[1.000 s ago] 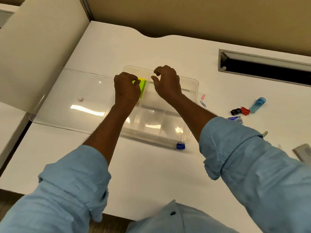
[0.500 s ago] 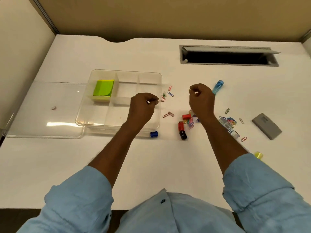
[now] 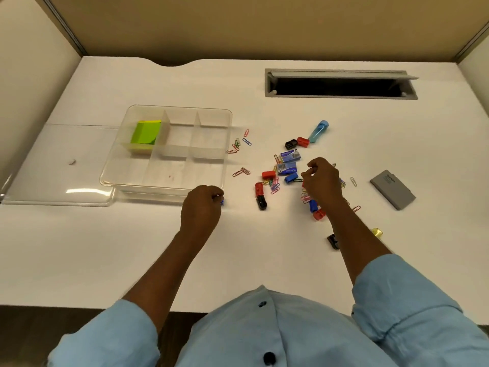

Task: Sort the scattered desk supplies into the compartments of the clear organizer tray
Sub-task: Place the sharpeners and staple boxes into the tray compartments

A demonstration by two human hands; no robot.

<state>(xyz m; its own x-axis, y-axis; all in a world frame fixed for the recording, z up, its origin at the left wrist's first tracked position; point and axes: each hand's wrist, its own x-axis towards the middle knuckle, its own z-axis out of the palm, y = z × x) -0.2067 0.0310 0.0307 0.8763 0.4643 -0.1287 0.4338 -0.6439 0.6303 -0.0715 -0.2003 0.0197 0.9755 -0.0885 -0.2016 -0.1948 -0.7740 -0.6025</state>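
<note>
The clear organizer tray [image 3: 174, 108] sits left of centre, with a green sticky-note pad [image 3: 145, 132] in its back-left compartment. My left hand [image 3: 202, 207] is at the tray's front right corner, fingers curled round a small blue clip [image 3: 221, 201]. My right hand [image 3: 322, 182] hovers low over the scattered paper clips [image 3: 274, 185], its thumb and fingers curled together. I cannot see whether anything is pinched. Two blue staple boxes [image 3: 289, 156] and red and black clips [image 3: 259, 194] lie just left of it.
The tray's clear lid [image 3: 58, 168] lies flat to the tray's left. More paper clips [image 3: 239, 145] lie by the tray's right wall. A light-blue tube [image 3: 318, 131], a grey case [image 3: 393, 189] and a yellow piece [image 3: 377, 231] lie to the right. A cable slot [image 3: 341, 84] opens at the back.
Both hands left the tray, where the green pad now lies. The left hand dropped to the blue clip at the tray's corner; the right lowered onto the paper clip pile.
</note>
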